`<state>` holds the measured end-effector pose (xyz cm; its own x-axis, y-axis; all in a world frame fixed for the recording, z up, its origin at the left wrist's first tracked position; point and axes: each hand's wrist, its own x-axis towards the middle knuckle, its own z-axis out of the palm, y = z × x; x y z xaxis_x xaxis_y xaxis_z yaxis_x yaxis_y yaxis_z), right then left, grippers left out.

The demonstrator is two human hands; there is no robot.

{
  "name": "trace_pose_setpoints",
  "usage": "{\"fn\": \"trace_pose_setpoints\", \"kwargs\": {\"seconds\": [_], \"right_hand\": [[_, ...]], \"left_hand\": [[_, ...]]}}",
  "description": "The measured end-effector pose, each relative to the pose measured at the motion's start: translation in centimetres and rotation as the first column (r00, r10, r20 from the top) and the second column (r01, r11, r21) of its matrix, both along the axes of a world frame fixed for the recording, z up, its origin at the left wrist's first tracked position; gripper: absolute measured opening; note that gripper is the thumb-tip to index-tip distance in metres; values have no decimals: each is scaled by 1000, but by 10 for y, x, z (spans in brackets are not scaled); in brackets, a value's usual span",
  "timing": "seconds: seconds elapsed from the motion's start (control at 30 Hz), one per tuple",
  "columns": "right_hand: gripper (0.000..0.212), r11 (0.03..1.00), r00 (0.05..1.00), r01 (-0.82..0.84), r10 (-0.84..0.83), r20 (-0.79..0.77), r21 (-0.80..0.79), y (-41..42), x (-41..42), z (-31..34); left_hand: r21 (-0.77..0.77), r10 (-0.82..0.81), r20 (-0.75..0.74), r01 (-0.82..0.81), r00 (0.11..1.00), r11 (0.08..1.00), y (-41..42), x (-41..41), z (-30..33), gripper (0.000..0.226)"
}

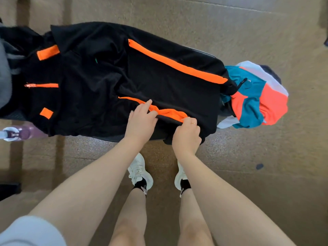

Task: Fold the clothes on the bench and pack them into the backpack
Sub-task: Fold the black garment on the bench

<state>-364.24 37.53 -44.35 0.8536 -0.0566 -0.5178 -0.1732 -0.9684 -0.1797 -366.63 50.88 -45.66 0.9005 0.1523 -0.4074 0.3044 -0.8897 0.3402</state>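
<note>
A black garment with orange stripes (159, 82) lies spread along the bench (156, 137), covering most of it. My left hand (142, 121) and my right hand (187, 134) both pinch its near edge by the lower orange stripe, close together. To the left lies black fabric with orange patches and an orange zipper (42, 85); whether it is a backpack or clothing I cannot tell. A teal, coral and white jacket (255, 96) is bunched at the bench's right end.
A purple and white bottle (16, 133) lies at the left near the bench's front edge. Grey fabric (4, 71) sits at the far left. My feet in white shoes (140, 173) stand on the brown floor in front of the bench.
</note>
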Motion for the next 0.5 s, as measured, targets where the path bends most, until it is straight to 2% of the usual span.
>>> {"fn": "trace_pose_setpoints", "kwargs": {"seconds": [0.07, 0.13, 0.17, 0.2, 0.27, 0.37, 0.43, 0.5], "right_hand": [[23, 999, 996, 26, -22, -91, 46, -18, 12, 9], [25, 988, 979, 21, 11, -203, 153, -39, 18, 18], [25, 966, 963, 52, 19, -269, 254, -49, 20, 24], [26, 927, 939, 98, 35, -343, 361, -58, 22, 30], [27, 857, 884, 163, 94, -459, 489, -72, 29, 46], [19, 826, 853, 179, 140, -502, 535, -82, 42, 64], [15, 858, 864, 45, 224, -452, 511, -83, 55, 68], [9, 900, 818, -287, 409, -405, 329, -83, 69, 67]], "left_hand": [[149, -191, 55, 181, 980, 972, 0, -6, 5, 5], [251, -359, 106, 324, 927, 912, -2, -10, 16, 8], [283, -409, 131, 362, 903, 889, -3, -10, 22, 17], [308, -430, 155, 370, 889, 876, -4, -10, 29, 25], [282, -394, 119, 349, 912, 894, -7, -6, 49, 26], [175, -291, -102, 305, 951, 936, -10, -5, 67, 31], [220, -239, -142, 266, 961, 939, -7, -4, 69, 36], [215, -236, -129, 259, 963, 942, -7, 3, 75, 30]]}}
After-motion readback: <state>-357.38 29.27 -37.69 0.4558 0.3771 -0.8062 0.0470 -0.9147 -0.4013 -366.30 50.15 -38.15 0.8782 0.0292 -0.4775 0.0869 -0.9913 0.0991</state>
